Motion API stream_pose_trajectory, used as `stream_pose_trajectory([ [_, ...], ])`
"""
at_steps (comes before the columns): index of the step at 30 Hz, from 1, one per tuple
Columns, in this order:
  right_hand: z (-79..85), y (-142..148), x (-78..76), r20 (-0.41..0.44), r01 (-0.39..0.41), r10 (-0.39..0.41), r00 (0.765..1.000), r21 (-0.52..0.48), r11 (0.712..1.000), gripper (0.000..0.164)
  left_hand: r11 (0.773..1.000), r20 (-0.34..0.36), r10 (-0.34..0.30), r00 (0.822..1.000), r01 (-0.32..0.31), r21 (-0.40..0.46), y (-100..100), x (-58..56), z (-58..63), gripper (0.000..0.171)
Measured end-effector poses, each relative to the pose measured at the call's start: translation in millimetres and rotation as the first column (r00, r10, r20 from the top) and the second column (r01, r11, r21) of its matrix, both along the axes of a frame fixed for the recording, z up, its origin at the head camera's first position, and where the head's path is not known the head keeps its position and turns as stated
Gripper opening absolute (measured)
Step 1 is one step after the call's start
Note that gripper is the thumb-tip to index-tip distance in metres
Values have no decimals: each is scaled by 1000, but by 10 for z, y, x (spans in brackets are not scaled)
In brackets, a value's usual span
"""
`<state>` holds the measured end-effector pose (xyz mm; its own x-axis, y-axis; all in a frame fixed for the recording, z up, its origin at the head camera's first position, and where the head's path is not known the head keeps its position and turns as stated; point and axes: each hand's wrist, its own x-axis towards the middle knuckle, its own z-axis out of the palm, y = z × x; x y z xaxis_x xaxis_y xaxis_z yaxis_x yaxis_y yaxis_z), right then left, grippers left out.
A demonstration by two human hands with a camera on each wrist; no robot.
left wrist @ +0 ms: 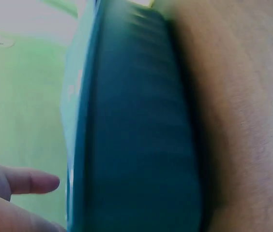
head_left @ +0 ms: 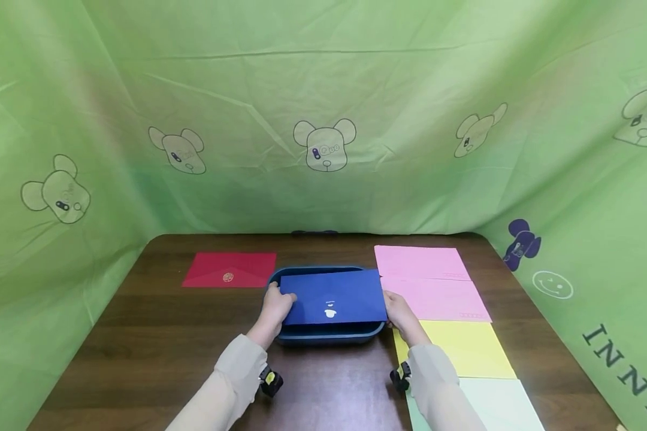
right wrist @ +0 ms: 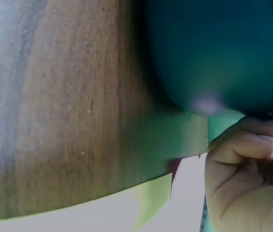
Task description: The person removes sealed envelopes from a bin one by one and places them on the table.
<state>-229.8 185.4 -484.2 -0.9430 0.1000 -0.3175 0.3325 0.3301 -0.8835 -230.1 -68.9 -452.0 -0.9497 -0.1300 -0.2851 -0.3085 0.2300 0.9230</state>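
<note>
A dark blue envelope point(head_left: 331, 293) with a small white print lies level across a blue plastic basin point(head_left: 329, 338). My left hand point(head_left: 276, 306) pinches its left end, thumb on top, beside the basin's left rim. At the opposite end my right hand point(head_left: 401, 312) grips the right edge of the envelope. In the left wrist view the basin's outer wall point(left wrist: 136, 135) fills the middle, with a thumb and finger at its rim. Curled fingers point(right wrist: 252, 145) show by the basin's rim in the right wrist view.
Left of the basin lies a red envelope point(head_left: 229, 269). Down the right side run two pink envelopes point(head_left: 420, 262), a yellow one point(head_left: 466, 347) and a pale green one point(head_left: 501, 402). A green printed curtain point(head_left: 237, 197) encloses the brown wooden table point(head_left: 156, 347).
</note>
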Motion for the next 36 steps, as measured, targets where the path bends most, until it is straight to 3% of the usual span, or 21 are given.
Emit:
stream_pose_trajectory([
  [5, 5, 19, -5, 11, -10, 10, 1000, -7, 1000, 34, 997, 90, -57, 994, 60, -39, -41, 0, 61, 67],
  [8, 15, 26, -5, 16, -17, 17, 1000, 6, 1000, 34, 997, 110, -73, 991, 77, -31, -58, -11, 73, 66],
  [15, 4, 11, -4, 19, -5, 4, 1000, 28, 1000, 35, 991, -4, -134, 991, 133, -28, -113, -3, 46, 66],
  [19, -12, -7, -5, -1, 3, -3, 1000, 44, 999, 39, 986, -32, -169, 985, 168, -21, -159, 20, 16, 60],
  [24, -44, -52, -7, -73, 36, -29, 997, 92, 995, 30, 989, -61, -144, 988, 146, 32, -257, 50, -11, 53],
  [30, -7, -101, 21, -219, 58, 13, 976, 311, 949, 25, 991, -102, -85, 991, 94, 93, -406, 54, 39, 52],
  [36, 49, -147, 56, -193, 67, 8, 981, 379, 923, 30, 988, -100, 2, 995, 14, 155, -609, 56, 104, 50],
])
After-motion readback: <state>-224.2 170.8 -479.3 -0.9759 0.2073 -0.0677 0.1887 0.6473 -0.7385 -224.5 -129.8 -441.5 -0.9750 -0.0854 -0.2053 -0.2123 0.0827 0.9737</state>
